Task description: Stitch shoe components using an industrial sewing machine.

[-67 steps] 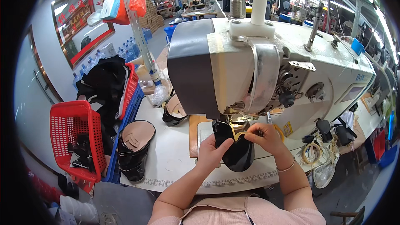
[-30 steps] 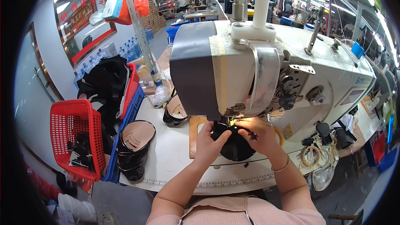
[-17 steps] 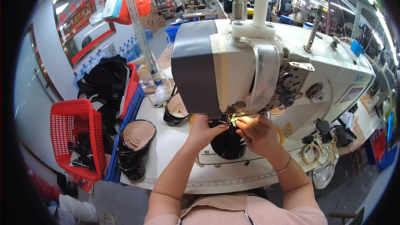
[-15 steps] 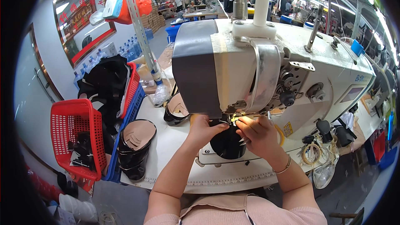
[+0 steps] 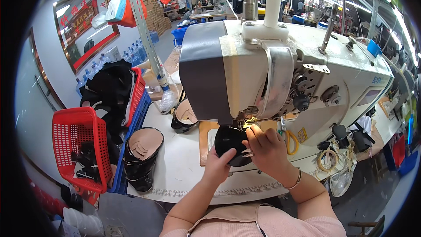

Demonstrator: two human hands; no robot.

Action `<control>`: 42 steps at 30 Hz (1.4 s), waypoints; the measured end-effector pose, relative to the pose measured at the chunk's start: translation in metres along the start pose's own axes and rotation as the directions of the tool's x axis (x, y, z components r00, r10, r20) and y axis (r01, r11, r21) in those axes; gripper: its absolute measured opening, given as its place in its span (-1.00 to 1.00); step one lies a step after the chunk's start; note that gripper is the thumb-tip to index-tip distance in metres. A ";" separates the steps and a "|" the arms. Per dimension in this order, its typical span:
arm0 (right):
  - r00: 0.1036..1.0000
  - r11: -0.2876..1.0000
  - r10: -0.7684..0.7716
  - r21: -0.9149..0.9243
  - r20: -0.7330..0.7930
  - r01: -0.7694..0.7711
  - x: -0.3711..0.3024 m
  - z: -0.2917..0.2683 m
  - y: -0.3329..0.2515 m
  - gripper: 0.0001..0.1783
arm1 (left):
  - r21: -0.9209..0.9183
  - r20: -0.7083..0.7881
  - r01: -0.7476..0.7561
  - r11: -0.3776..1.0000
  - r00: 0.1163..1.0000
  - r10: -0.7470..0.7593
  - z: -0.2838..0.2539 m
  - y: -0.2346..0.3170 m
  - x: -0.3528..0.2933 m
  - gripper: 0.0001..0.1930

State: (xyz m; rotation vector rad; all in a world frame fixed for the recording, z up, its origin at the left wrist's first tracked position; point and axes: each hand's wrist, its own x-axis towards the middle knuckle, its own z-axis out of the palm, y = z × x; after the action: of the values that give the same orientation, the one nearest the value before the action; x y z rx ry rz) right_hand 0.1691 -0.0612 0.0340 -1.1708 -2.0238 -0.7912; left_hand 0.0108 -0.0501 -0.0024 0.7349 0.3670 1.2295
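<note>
A black, glossy shoe-upper piece (image 5: 229,139) lies under the head of a white and grey sewing machine (image 5: 202,70). My left hand (image 5: 218,165) grips its near left edge, thumb on top and fingers beneath. Curled close by the lit needle area, my right hand (image 5: 266,149) has its fingertips pressed together at the piece's right side. Pale pointed tips show below those fingers; I cannot tell whether they are nails or a tool. Just right of this hand lie yellow-handled scissors (image 5: 291,143).
Stacked black pieces with beige linings (image 5: 144,144) stand on the white table at left, another stack (image 5: 185,115) behind the machine head. A red basket (image 5: 100,149) holds black scraps. Tape rolls (image 5: 327,161) and cords lie at right.
My left hand has come nearer and turned, its thumb now on the piece. The black piece has swung up and left, uncovering a tan board. My right hand has shifted slightly.
</note>
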 end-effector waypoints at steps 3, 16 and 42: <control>0.999 1.000 0.021 -0.024 0.026 -0.020 0.000 -0.003 -0.004 -0.71 | 0.221 -0.155 -0.045 0.974 0.985 0.080 0.000 -0.006 -0.007 -0.72; 0.998 0.997 0.029 -0.068 0.062 -0.024 0.002 -0.004 -0.011 -0.68 | 0.209 -0.103 -0.068 0.976 0.990 0.091 -0.014 -0.005 0.000 -0.72; 0.989 0.962 0.147 0.229 0.025 -0.148 -0.002 -0.008 0.018 -0.49 | 0.679 0.725 -0.462 -0.571 0.545 0.421 0.004 0.016 0.023 -0.67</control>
State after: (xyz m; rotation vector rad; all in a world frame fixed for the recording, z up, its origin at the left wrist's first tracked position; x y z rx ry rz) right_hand 0.1880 -0.0602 0.0403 -1.1746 -1.9482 -0.4646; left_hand 0.0090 -0.0270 0.0147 2.8141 1.1557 1.7076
